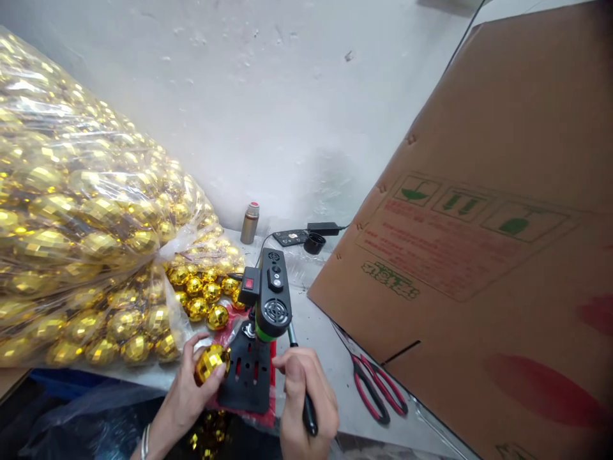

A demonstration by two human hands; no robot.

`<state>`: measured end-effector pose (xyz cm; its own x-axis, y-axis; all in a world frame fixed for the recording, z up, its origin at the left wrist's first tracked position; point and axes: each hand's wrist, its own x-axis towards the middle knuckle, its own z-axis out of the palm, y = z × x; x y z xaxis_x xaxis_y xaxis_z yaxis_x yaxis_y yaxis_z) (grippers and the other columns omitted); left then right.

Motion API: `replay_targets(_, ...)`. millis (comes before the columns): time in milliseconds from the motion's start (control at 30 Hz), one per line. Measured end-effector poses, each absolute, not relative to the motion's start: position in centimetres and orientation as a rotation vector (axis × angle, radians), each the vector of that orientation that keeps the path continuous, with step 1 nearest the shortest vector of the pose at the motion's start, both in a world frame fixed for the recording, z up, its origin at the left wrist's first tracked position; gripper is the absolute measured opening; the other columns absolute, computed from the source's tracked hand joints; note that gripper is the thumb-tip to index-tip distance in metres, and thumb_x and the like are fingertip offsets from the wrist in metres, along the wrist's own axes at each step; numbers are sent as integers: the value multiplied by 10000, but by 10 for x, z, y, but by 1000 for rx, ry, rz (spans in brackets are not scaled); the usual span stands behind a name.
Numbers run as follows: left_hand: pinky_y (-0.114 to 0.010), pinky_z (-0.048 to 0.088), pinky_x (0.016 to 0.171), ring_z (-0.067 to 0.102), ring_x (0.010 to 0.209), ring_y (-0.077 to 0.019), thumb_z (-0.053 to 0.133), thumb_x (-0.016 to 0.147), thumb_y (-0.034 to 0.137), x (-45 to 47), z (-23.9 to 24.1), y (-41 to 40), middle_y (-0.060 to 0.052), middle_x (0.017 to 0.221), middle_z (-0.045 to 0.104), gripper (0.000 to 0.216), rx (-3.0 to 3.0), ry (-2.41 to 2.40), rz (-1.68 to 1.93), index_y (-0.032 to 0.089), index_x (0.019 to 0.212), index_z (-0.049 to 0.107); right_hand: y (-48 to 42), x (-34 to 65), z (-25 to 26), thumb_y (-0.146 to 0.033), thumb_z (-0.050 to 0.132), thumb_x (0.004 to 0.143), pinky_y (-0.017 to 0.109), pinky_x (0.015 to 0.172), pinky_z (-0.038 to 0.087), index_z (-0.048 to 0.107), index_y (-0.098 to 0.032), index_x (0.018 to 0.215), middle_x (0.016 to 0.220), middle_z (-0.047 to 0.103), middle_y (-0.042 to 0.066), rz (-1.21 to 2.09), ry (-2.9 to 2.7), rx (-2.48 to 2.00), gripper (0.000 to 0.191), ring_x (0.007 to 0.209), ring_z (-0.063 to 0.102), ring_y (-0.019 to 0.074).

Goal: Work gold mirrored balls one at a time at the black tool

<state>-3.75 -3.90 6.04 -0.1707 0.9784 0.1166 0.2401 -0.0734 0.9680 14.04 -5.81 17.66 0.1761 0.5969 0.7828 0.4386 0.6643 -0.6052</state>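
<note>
My left hand (189, 390) is closed around a gold faceted egg-shaped ball (211, 362), holding it against the left side of a small black bench machine (266, 300) on its black base plate (248, 377). The machine has a red switch, buttons and a green band. My right hand (306, 399) is wrapped round the machine's black lever handle (309, 414), just right of the base plate.
A huge clear bag of gold balls (71, 236) fills the left; loose gold balls (205, 291) lie beside the machine. Red-handled scissors (378, 393) lie to the right, by a large leaning cardboard box (483, 236). A small metal bottle (249, 223), black cap and power adapter (324, 227) sit by the wall.
</note>
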Motion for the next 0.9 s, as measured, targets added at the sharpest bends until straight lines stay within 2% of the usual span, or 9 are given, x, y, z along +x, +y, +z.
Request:
replay_targets(67, -398, 634, 799, 758, 853, -263, 650, 834, 535, -27, 54, -43, -60, 955, 759, 519, 1366, 1464, 1245, 214, 1214, 504, -57, 143, 183, -128, 449, 1016, 200, 611, 456, 599, -212, 834, 725, 597, -16, 159, -1456, -945, 250, 659, 585, 95)
replay_targets(100, -409, 635, 813, 761, 881, -271, 654, 830, 509, -22, 52, -43, -70, 977, 762, 479, 1412, 1463, 1216, 216, 1186, 528, -56, 144, 185, -133, 450, 1018, 196, 611, 455, 595, -212, 830, 723, 591, -18, 166, -1460, -952, 251, 657, 580, 93)
replay_targets(200, -471, 606, 939, 731, 1076, -302, 631, 837, 395, -14, 51, -40, -109, 1154, 743, 390, 1639, 1452, 1170, 224, 1186, 612, -56, 144, 186, -124, 445, 1018, 185, 629, 464, 592, -209, 842, 741, 595, -17, 164, -1490, -914, 244, 677, 589, 88)
replay_targets(300, -508, 585, 992, 698, 1170, -316, 624, 830, 313, -10, 52, -34, -130, 1275, 706, 427, 1816, 1428, 1135, 235, 1250, 638, -57, 144, 182, -118, 437, 1019, 188, 645, 475, 598, -208, 861, 751, 606, -13, 167, -1490, -898, 244, 693, 600, 90)
replay_targets(467, -512, 600, 968, 733, 1088, -320, 672, 813, 263, -7, 45, -24, -141, 1213, 748, 503, 1930, 1391, 1080, 209, 1310, 610, -59, 144, 177, -124, 442, 1021, 221, 632, 487, 609, -203, 867, 750, 612, 3, 165, -1483, -907, 242, 694, 611, 111)
replay_targets(767, -474, 589, 959, 719, 1088, -317, 681, 730, 152, -9, 59, -11, -136, 1215, 730, 561, 2023, 1310, 908, 194, 1285, 616, -64, 137, 180, -153, 434, 1039, 237, 651, 478, 597, -205, 847, 743, 607, 7, 211, -1413, -953, 257, 699, 587, 119)
replay_targets(900, -440, 598, 920, 723, 1053, -306, 684, 722, 155, -8, 61, -7, -111, 1161, 730, 543, 2030, 1325, 870, 205, 1260, 626, -65, 132, 181, -158, 428, 1048, 241, 660, 461, 596, -205, 841, 743, 604, 7, 234, -1361, -953, 271, 703, 567, 120)
